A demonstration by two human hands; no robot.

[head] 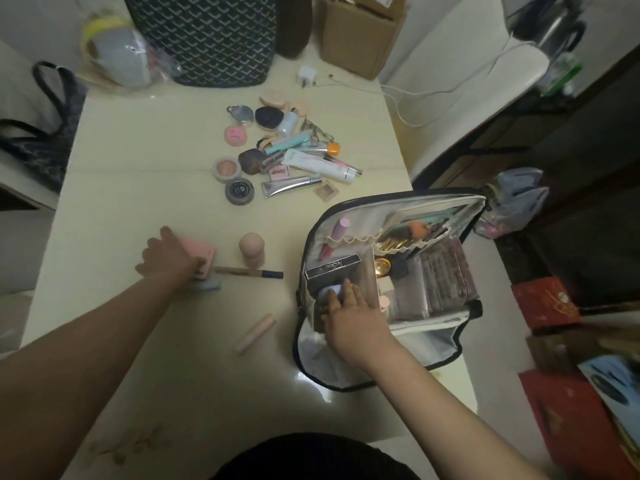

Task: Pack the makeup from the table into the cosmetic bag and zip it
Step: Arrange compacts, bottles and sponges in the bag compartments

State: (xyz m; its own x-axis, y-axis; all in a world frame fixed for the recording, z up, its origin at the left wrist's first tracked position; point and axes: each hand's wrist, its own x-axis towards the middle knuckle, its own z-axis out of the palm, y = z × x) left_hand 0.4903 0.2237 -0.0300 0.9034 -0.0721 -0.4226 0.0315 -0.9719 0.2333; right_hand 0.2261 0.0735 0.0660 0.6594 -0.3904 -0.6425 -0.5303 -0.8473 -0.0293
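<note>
Right hand (349,306) presses a pale item (330,295) into the open cosmetic bag (446,344) at centre-right with relaxed fingers, while left hand (166,258) grips a pink compact (201,256) mid-left, presumably next for packing.

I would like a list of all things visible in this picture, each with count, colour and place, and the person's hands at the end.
cosmetic bag: one, black with grey lining, open, table's right edge
black box: one, inside the bag, left compartment
pile of makeup: many pieces, mixed colours, table's far middle
sponge: one, peach, upright, table's middle
pencil: one, tan with dark cap, lying before the sponge
tube: one, pale pink, lying left of the bag
pink case: one, under the left hand
patterned bag: one, dark, table's far end
cardboard box: one, brown, far right
charger: one, white, with cable
left hand: on the pink case
right hand: inside the cosmetic bag, on a pale blue item
</note>
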